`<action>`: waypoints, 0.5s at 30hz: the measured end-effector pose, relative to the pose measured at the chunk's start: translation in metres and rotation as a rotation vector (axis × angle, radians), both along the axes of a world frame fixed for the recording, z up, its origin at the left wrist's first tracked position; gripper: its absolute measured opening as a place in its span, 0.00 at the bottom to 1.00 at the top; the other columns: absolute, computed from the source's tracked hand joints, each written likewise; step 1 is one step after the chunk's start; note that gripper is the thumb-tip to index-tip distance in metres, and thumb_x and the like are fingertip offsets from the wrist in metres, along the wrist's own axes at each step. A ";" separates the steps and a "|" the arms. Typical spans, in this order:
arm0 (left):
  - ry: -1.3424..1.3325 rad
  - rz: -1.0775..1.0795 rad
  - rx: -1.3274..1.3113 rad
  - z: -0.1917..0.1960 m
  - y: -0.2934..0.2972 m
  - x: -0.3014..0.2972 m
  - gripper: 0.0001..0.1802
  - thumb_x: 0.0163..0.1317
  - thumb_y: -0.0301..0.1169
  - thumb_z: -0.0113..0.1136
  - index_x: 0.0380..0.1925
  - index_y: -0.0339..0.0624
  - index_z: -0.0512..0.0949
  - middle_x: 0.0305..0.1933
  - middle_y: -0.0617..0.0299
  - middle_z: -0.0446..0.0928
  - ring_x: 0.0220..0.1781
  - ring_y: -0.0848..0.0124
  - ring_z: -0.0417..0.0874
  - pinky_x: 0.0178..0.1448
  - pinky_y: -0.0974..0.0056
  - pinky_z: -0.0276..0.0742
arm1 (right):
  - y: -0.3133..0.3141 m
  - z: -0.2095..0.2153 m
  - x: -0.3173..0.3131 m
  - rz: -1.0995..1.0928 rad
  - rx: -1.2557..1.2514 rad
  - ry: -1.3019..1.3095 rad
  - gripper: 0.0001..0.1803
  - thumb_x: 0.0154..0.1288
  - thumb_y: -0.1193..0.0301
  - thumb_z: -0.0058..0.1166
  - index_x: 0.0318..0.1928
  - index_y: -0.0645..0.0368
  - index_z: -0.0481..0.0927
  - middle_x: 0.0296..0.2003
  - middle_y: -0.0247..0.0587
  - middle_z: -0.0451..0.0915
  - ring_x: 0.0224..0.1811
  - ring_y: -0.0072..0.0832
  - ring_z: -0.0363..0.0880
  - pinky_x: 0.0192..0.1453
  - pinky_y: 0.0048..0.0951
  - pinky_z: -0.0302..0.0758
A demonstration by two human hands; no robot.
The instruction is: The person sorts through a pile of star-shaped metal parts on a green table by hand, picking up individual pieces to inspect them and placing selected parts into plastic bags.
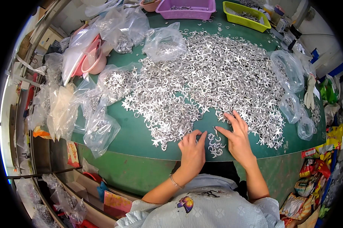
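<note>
A broad heap of small silvery metal pieces (221, 72), some star-shaped and some curved like crescents, covers much of the green table (141, 142). My left hand (192, 151) rests at the heap's near edge with bent fingers, its thumb a little apart from them; no piece shows in its grasp. To the right, my right hand (238, 140) is open, its fingers reaching to the heap and its thumb spread leftward. Between both hands, close to the table's front edge, lies a small separate group of curved pieces (216, 146).
Clear plastic bags (101, 127), several with pieces inside, crowd the left side. More clear bags (289, 72) and a whitish glove (310, 91) lie at the right. A purple basin (186, 14) and a yellow-green tray (247, 23) stand at the back. Pink basins (94, 62) stand at left.
</note>
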State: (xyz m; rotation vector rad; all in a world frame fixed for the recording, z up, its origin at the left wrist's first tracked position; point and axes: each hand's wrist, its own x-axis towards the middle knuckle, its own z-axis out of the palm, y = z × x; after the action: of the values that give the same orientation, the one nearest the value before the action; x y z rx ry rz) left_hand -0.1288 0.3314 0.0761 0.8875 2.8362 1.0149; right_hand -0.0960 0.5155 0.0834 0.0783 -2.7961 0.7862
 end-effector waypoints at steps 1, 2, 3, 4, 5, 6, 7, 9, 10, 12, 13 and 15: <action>-0.006 0.002 -0.008 0.001 0.001 -0.001 0.26 0.53 0.17 0.56 0.54 0.43 0.77 0.56 0.55 0.68 0.57 0.54 0.67 0.58 0.52 0.59 | -0.001 -0.001 0.000 -0.002 0.028 -0.001 0.23 0.55 0.85 0.48 0.46 0.49 0.86 0.65 0.45 0.67 0.73 0.50 0.55 0.71 0.52 0.53; -0.013 0.005 -0.015 0.001 0.003 -0.002 0.25 0.54 0.17 0.56 0.54 0.45 0.77 0.56 0.55 0.68 0.57 0.54 0.67 0.58 0.52 0.59 | -0.002 -0.002 -0.001 -0.003 0.056 -0.003 0.23 0.55 0.85 0.48 0.46 0.48 0.86 0.66 0.45 0.66 0.73 0.50 0.55 0.72 0.52 0.52; 0.005 -0.017 -0.032 0.000 0.004 -0.002 0.26 0.53 0.17 0.56 0.54 0.43 0.77 0.56 0.55 0.68 0.57 0.55 0.67 0.58 0.52 0.59 | -0.004 -0.001 -0.001 -0.009 0.099 -0.001 0.23 0.55 0.85 0.48 0.45 0.48 0.86 0.65 0.45 0.67 0.73 0.50 0.55 0.72 0.53 0.52; 0.022 -0.039 -0.048 -0.003 0.006 -0.002 0.26 0.52 0.17 0.56 0.54 0.42 0.76 0.56 0.55 0.68 0.57 0.55 0.67 0.58 0.52 0.59 | -0.006 0.000 -0.002 -0.015 0.143 0.000 0.22 0.56 0.85 0.49 0.45 0.48 0.86 0.65 0.45 0.67 0.73 0.50 0.55 0.72 0.54 0.52; 0.040 -0.060 -0.065 -0.004 0.006 -0.002 0.27 0.51 0.17 0.55 0.54 0.41 0.76 0.56 0.55 0.68 0.57 0.55 0.67 0.58 0.52 0.58 | -0.007 0.002 -0.003 -0.020 0.187 0.002 0.21 0.56 0.85 0.50 0.45 0.49 0.86 0.64 0.45 0.68 0.72 0.50 0.56 0.72 0.54 0.53; 0.043 -0.063 -0.062 -0.003 0.006 -0.002 0.26 0.51 0.17 0.55 0.54 0.41 0.76 0.56 0.56 0.68 0.57 0.55 0.67 0.58 0.53 0.58 | -0.005 0.002 -0.005 -0.050 0.208 0.011 0.21 0.56 0.84 0.50 0.45 0.49 0.86 0.64 0.45 0.68 0.72 0.50 0.56 0.71 0.54 0.53; 0.045 -0.065 -0.060 -0.001 0.006 -0.002 0.26 0.51 0.17 0.56 0.54 0.41 0.76 0.56 0.56 0.68 0.57 0.55 0.67 0.58 0.53 0.58 | -0.002 0.003 -0.007 -0.081 0.230 0.021 0.21 0.56 0.84 0.50 0.45 0.49 0.86 0.64 0.45 0.68 0.72 0.50 0.56 0.71 0.55 0.53; 0.005 -0.048 -0.017 0.003 0.005 -0.001 0.24 0.54 0.17 0.56 0.54 0.42 0.77 0.55 0.56 0.69 0.56 0.56 0.68 0.57 0.55 0.60 | 0.000 0.003 -0.007 -0.085 0.216 0.044 0.21 0.55 0.84 0.50 0.45 0.50 0.86 0.63 0.45 0.68 0.72 0.49 0.57 0.71 0.55 0.53; -0.036 -0.026 0.024 0.008 0.004 0.002 0.23 0.56 0.17 0.56 0.53 0.42 0.77 0.54 0.55 0.70 0.55 0.56 0.69 0.56 0.56 0.63 | 0.000 0.003 -0.007 -0.057 0.180 0.059 0.21 0.55 0.84 0.51 0.46 0.51 0.85 0.63 0.45 0.68 0.72 0.48 0.57 0.71 0.55 0.54; -0.171 -0.083 0.189 0.014 -0.001 0.010 0.20 0.60 0.18 0.55 0.53 0.41 0.77 0.50 0.55 0.72 0.51 0.57 0.72 0.54 0.59 0.67 | -0.002 0.003 -0.006 -0.023 0.133 0.077 0.21 0.53 0.84 0.51 0.47 0.53 0.84 0.62 0.45 0.70 0.70 0.47 0.60 0.70 0.54 0.55; -0.263 -0.164 0.316 0.017 -0.006 0.017 0.18 0.61 0.18 0.55 0.52 0.40 0.77 0.48 0.55 0.73 0.49 0.58 0.74 0.52 0.60 0.69 | -0.004 0.003 -0.004 -0.020 0.123 0.083 0.21 0.53 0.84 0.51 0.47 0.54 0.84 0.60 0.45 0.71 0.69 0.47 0.62 0.68 0.54 0.57; -0.533 -0.304 0.434 0.016 -0.017 0.031 0.16 0.64 0.19 0.54 0.51 0.38 0.78 0.44 0.55 0.75 0.45 0.61 0.77 0.49 0.63 0.73 | -0.007 0.004 -0.003 0.016 0.061 0.109 0.22 0.51 0.84 0.52 0.47 0.56 0.83 0.58 0.44 0.73 0.65 0.45 0.67 0.65 0.52 0.60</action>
State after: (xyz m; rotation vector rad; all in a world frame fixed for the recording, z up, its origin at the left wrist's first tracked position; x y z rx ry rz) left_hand -0.0981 0.3146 0.0918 0.8645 2.0134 1.5607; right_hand -0.0987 0.5083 0.0875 0.1502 -2.7194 0.6795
